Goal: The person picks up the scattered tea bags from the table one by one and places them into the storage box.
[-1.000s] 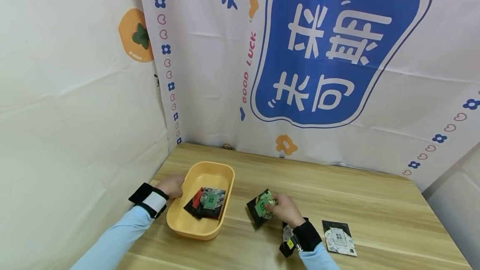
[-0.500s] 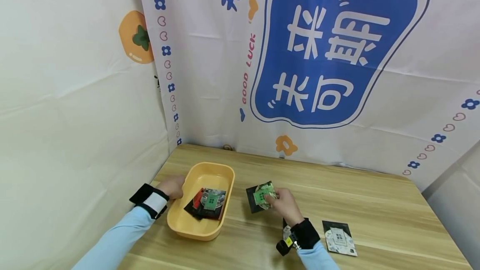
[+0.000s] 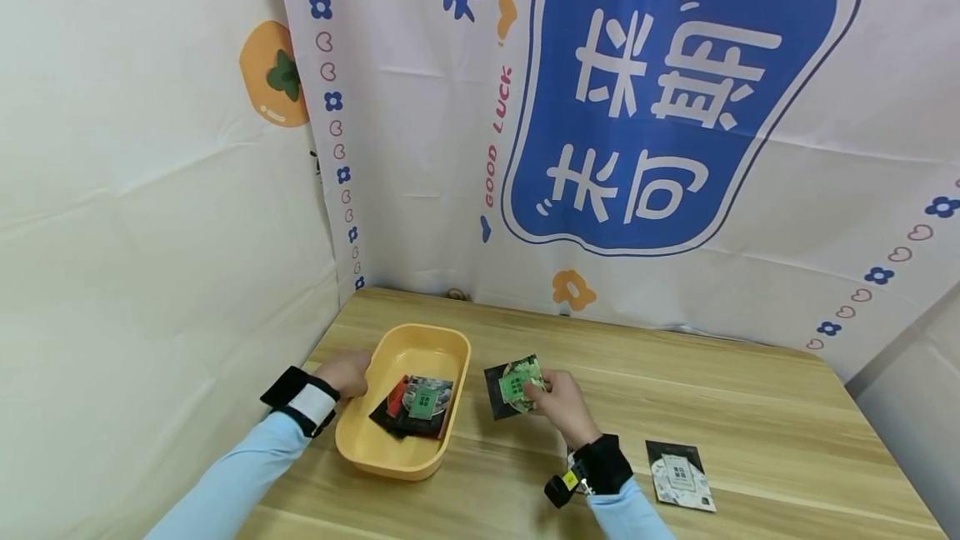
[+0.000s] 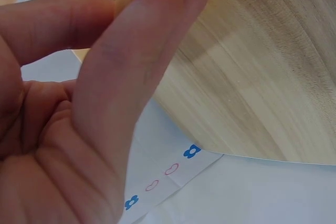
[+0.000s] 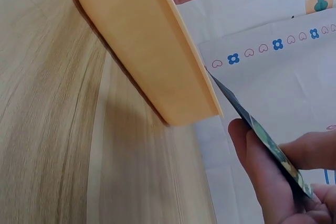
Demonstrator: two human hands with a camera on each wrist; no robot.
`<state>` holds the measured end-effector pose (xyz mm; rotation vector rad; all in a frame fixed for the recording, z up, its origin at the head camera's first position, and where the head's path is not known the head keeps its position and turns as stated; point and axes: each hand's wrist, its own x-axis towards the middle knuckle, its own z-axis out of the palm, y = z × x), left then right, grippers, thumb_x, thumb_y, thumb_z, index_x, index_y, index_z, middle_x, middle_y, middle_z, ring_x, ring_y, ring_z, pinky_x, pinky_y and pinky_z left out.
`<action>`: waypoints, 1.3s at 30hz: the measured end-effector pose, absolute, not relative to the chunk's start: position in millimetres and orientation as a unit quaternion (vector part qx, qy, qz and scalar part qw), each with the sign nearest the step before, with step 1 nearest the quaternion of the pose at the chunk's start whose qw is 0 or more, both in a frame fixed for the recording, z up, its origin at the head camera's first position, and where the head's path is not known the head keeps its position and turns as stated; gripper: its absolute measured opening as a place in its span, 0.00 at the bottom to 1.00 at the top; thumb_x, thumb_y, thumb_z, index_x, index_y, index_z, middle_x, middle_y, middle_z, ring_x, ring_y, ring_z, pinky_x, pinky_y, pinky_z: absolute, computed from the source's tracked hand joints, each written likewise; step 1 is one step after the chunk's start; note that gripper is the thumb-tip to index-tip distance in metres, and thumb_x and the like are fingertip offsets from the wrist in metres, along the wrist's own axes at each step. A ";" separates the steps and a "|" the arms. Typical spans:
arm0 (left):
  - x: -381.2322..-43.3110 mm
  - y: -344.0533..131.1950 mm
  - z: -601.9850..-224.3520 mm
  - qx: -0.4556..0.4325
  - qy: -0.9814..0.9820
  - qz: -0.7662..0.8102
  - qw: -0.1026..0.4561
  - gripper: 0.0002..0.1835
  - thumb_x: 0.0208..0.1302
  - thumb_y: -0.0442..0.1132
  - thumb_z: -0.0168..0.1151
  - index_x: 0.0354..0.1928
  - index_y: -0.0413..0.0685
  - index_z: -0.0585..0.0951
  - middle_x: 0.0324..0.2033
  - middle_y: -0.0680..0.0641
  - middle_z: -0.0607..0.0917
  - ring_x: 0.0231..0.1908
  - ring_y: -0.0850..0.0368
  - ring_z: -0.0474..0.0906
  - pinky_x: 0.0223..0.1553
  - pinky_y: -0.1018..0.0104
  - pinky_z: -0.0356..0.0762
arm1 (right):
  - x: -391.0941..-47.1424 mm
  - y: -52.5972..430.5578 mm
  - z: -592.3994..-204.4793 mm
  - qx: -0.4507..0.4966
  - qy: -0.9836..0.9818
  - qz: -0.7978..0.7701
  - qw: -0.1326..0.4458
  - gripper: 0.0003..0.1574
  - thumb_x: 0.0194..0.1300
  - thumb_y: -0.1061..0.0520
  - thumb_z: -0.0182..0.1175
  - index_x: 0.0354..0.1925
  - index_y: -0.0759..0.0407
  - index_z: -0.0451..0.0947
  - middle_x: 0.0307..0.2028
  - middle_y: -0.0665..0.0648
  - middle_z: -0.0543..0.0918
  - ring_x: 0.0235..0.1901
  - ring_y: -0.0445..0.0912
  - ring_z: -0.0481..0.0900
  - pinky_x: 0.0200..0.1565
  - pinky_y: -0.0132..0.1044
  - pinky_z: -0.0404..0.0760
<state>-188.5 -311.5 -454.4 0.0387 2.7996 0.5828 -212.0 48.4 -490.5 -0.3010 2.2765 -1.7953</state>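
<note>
My left hand (image 3: 347, 373) pinches the left rim of a yellow plastic tray (image 3: 352, 448) between thumb and fingers, as the left wrist view also shows. Several flat packets lie in the tray, the top one a black packet with a green label (image 3: 424, 401), a red one (image 3: 397, 396) partly under it. To the tray's right, my right hand (image 3: 564, 407) pinches a black-and-green packet (image 3: 498, 390), thumb on its printed face. In the right wrist view this packet (image 5: 262, 132) is seen edge-on, raised above the tabletop beside the tray's wall.
A black-and-white packet (image 3: 679, 475) lies flat on the wooden table (image 3: 787, 432) at the right. Another packet is mostly hidden under my right wrist. A white printed cloth (image 3: 420, 215) hangs behind the table, and a pale wall (image 3: 150, 273) stands at the left.
My right hand has lifted the black-and-green packet and moved it up and slightly left towards the tray, turning it a little. My left hand stays on the tray's rim.
</note>
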 end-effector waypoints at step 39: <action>-190.4 -312.3 -456.3 0.009 0.968 0.208 0.143 0.14 0.49 0.19 0.51 0.37 0.37 0.78 0.22 0.47 0.78 0.15 0.59 0.72 0.13 0.74 0.66 | -216.4 13.8 -480.8 -0.141 0.758 -0.623 0.131 0.15 0.70 0.64 0.57 0.50 0.75 0.78 0.39 0.66 0.87 0.35 0.44 0.86 0.44 0.49 0.88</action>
